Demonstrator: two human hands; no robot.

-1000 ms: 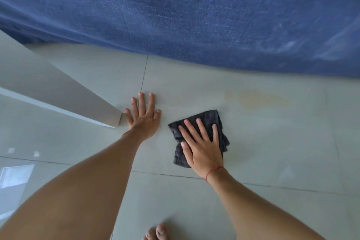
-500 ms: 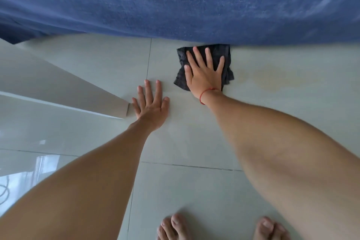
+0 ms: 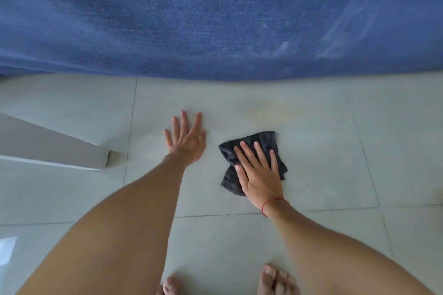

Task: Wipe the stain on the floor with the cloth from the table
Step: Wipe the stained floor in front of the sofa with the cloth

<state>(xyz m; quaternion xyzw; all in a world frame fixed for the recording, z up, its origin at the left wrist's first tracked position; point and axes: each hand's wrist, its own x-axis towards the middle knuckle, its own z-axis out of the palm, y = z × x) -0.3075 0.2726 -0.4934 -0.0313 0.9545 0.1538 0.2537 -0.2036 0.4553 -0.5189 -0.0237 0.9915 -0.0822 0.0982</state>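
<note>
Dark grey crumpled cloth (image 3: 251, 151) lies on the pale tiled floor (image 3: 335, 163) right of frame centre, pinned under the right hand (image 3: 260, 172), which rests flat with fingers spread, gripping nothing. Just left, apart from the cloth, the left hand (image 3: 187, 139) presses flat and open on bare tile. A faint yellowish stain (image 3: 275, 109) lies above the cloth, below the blue fabric sofa (image 3: 215, 19).

Both forearms bare, no sleeves. Thin red string bracelet (image 3: 266, 203) around the right wrist. Feet bare; toes (image 3: 273, 275) at near edge.
</note>
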